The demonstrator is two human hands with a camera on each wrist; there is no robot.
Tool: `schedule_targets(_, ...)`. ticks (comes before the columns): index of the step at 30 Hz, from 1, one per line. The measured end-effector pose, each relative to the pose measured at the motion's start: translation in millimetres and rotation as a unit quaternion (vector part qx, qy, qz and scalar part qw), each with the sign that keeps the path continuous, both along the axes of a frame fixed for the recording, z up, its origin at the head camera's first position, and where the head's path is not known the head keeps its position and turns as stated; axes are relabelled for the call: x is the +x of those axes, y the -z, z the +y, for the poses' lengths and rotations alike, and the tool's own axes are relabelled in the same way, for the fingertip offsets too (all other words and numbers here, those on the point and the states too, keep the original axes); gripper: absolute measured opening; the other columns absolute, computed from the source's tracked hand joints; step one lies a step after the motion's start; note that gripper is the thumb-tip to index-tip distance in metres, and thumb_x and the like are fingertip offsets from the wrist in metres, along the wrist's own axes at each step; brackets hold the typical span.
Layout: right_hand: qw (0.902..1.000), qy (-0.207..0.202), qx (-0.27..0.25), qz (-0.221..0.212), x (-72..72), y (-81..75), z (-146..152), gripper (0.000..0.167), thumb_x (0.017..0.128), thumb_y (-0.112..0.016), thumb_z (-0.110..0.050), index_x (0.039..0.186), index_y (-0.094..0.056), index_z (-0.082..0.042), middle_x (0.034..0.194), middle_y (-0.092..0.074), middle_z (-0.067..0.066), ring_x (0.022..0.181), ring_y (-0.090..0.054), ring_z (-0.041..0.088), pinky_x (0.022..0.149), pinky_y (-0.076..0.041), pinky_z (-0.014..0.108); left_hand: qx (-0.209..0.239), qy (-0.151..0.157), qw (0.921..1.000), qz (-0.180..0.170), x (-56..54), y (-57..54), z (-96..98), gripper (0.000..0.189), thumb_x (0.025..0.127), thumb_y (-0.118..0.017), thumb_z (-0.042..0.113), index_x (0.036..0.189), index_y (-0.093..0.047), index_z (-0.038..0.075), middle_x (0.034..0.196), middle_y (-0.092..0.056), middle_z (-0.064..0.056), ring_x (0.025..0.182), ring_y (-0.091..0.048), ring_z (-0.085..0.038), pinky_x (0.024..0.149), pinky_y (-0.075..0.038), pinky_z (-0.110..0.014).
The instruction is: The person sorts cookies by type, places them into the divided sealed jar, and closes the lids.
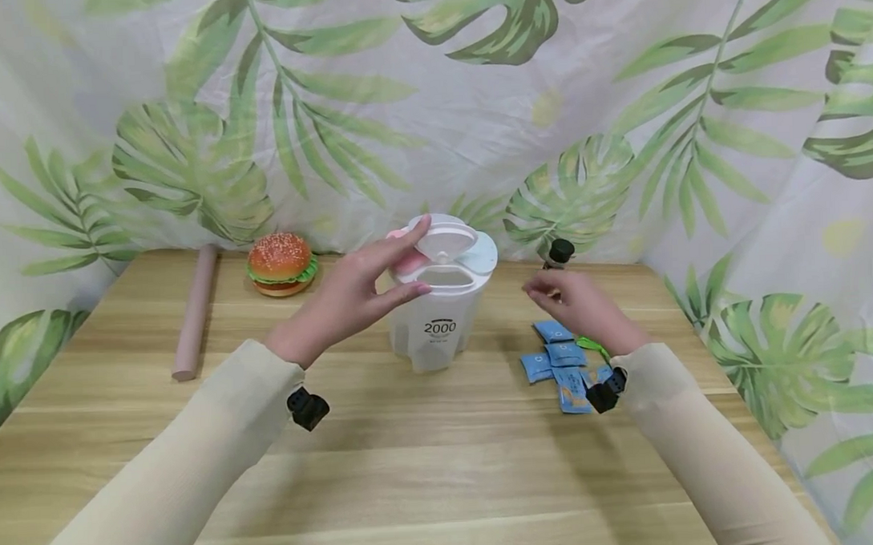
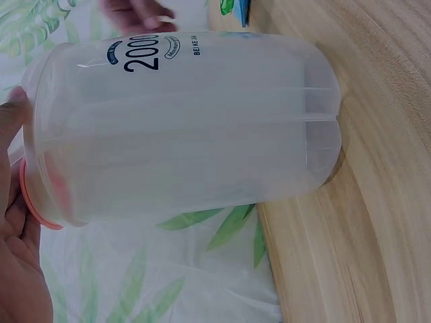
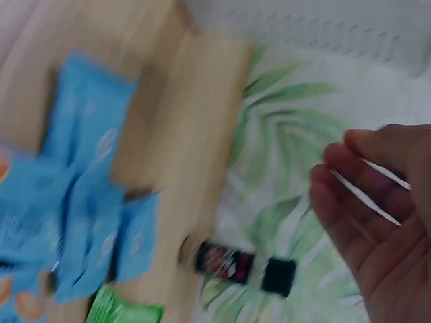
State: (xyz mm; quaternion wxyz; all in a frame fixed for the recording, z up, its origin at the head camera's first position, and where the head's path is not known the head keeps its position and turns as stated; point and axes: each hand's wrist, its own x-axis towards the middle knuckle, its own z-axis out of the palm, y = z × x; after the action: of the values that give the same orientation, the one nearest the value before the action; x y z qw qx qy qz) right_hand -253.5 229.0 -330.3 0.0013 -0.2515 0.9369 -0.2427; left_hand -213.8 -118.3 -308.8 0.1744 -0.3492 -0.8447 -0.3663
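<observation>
A translucent storage container (image 1: 438,328) marked 2000 stands upright on the table. Its lid (image 1: 483,253) has white, pink and pale blue parts, and one clear flap (image 1: 446,240) is raised over an opening at the front. My left hand (image 1: 357,283) holds the lid from the left, thumb at the front rim and fingers at the flap. In the left wrist view the container (image 2: 188,128) looks empty. To its right, my right hand (image 1: 563,296) hovers with loosely bent fingers and nothing in them. Small blue packets (image 1: 565,354) lie below that hand, beside a green wrapper (image 1: 592,346).
Behind the right hand stands a small black-capped bottle (image 1: 561,252), its dark label visible in the right wrist view. A toy hamburger (image 1: 281,264) and a pinkish rod (image 1: 196,313) lie at the table's left rear. A leaf-patterned curtain (image 1: 474,111) hangs behind the table.
</observation>
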Motion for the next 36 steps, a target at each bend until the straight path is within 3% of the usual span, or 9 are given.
schedule_targets(5, 0.9904, -0.018, 0.126, -0.053, -5.7, 25.5, 23.4, 0.036, 0.105, -0.06, -0.004, 0.139, -0.062, 0.005, 0.141, -0.064, 0.027, 0.131, -0.061, 0.046, 0.108, -0.052, 0.059, -0.002, -0.002, 1.0, -0.001, -0.3, 1.9, 0.6, 0.081, 0.092, -0.082, 0.02, 0.162, -0.04, 0.013, 0.162, -0.05, -0.008, 0.145, -0.054, -0.029, 0.124, -0.04, -0.048)
schedule_targets(9, 0.9838, -0.016, 0.156, -0.085, -8.8, 39.2, 32.8, 0.043, 0.105, -0.057, -0.003, 0.147, -0.054, 0.006, 0.15, -0.056, 0.028, 0.139, -0.054, 0.048, 0.113, -0.047, 0.061, -0.001, -0.004, 1.0, 0.004, -0.1, 1.7, 0.8, 0.081, 0.092, -0.082, 0.021, 0.162, -0.04, 0.014, 0.161, -0.052, -0.008, 0.141, -0.058, -0.028, 0.121, -0.044, -0.047)
schedule_targets(15, 0.9805, -0.028, 0.174, -0.087, -11.1, 53.6, 35.3, 0.042, 0.104, -0.059, -0.003, 0.145, -0.056, 0.007, 0.147, -0.06, 0.028, 0.138, -0.056, 0.046, 0.113, -0.048, 0.059, 0.002, -0.007, 1.0, 0.003, 0.6, 2.4, 0.3, 0.081, 0.092, -0.082, 0.021, 0.162, -0.04, 0.014, 0.158, -0.055, -0.008, 0.138, -0.06, -0.028, 0.119, -0.046, -0.046)
schedule_targets(20, 0.9805, -0.016, 0.178, -0.081, -12.6, 59.7, 35.0, 0.041, 0.104, -0.06, -0.004, 0.143, -0.058, 0.007, 0.145, -0.062, 0.028, 0.136, -0.057, 0.046, 0.113, -0.049, 0.059, 0.004, -0.004, 1.0, 0.004, 0.3, 3.7, 0.7, 0.082, 0.092, -0.082, 0.021, 0.162, -0.04, 0.014, 0.158, -0.056, -0.008, 0.137, -0.061, -0.027, 0.119, -0.046, -0.046)
schedule_targets(29, 0.9871, 0.001, 0.153, -0.048, -19.2, 66.1, 41.0, 0.044, 0.099, -0.071, -0.011, 0.136, -0.06, 0.01, 0.126, -0.065, 0.029, 0.117, -0.064, 0.043, 0.1, -0.055, 0.056, 0.007, 0.0, 1.0, 0.0, 1.1, 3.5, 0.9, 0.082, 0.092, -0.082, 0.021, 0.162, -0.04, 0.015, 0.16, -0.053, -0.007, 0.141, -0.058, -0.025, 0.123, -0.042, -0.045)
schedule_targets(36, 0.9915, 0.012, 0.114, -0.061, -21.4, 67.1, 47.1, 0.036, 0.099, -0.071, -0.011, 0.129, -0.06, 0.006, 0.121, -0.068, 0.025, 0.113, -0.066, 0.04, 0.096, -0.055, 0.055, 0.008, -0.001, 1.0, -0.004, 1.5, 3.6, 1.0, 0.081, 0.092, -0.081, 0.021, 0.162, -0.04, 0.015, 0.161, -0.052, -0.005, 0.14, -0.058, -0.026, 0.121, -0.044, -0.045)
